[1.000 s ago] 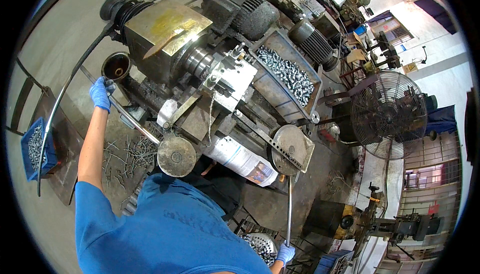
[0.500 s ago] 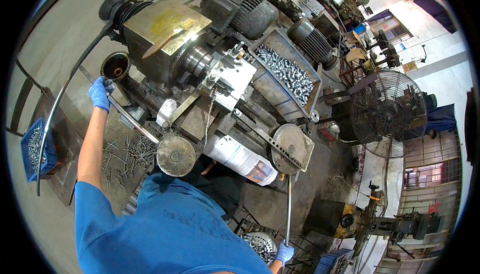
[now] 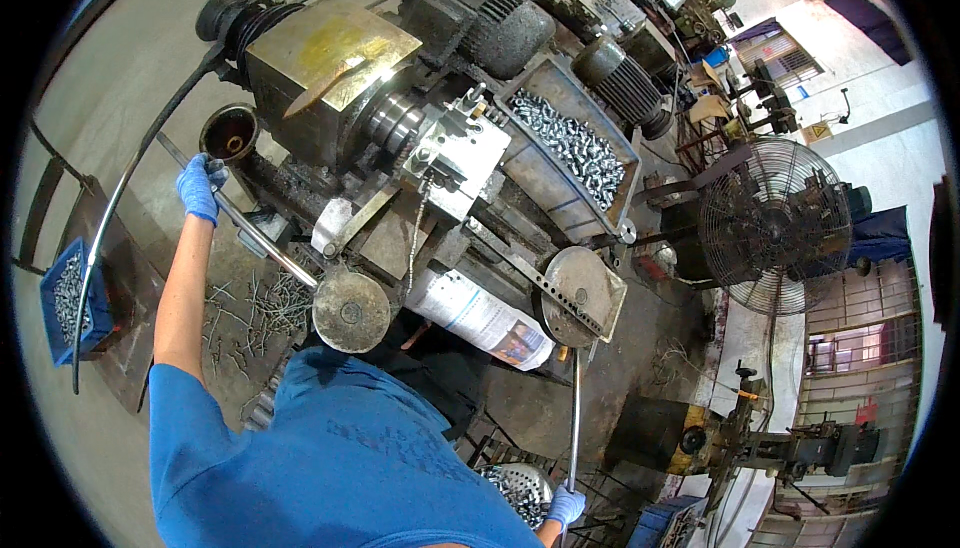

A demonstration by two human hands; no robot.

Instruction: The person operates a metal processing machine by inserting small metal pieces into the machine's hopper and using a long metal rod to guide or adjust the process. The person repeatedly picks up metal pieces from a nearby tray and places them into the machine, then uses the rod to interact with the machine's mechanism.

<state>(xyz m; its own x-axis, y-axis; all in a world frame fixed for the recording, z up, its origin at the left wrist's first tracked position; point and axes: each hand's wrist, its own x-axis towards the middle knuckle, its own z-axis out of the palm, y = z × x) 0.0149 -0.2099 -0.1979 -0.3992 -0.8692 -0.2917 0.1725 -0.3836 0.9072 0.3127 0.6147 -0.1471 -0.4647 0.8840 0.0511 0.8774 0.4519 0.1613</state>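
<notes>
My left hand (image 3: 201,188), in a blue glove, is closed around a long metal lever (image 3: 262,236) that slants down to a round hub (image 3: 352,313) on the machine's near side. At the lower right, my gloved right hand (image 3: 565,507) grips a second metal lever (image 3: 576,418), which runs up to another round disc (image 3: 580,293). Between the two levers stands the machine, with a boxy headstock (image 3: 335,53), a shiny chuck (image 3: 396,125) and a metal fixture block (image 3: 462,160). What sits inside the fixture is too small to make out.
A blue-grey bin (image 3: 570,148) of small metal parts stands behind the fixture. Another blue bin (image 3: 70,313) is at far left. Metal shavings (image 3: 265,313) lie below the left lever. A perforated basket (image 3: 520,493) of parts sits near my right hand. A large fan (image 3: 775,228) stands at right.
Almost nothing differs. My right hand and its lever have shifted very slightly to the left; my left hand keeps its grip in the same place.
</notes>
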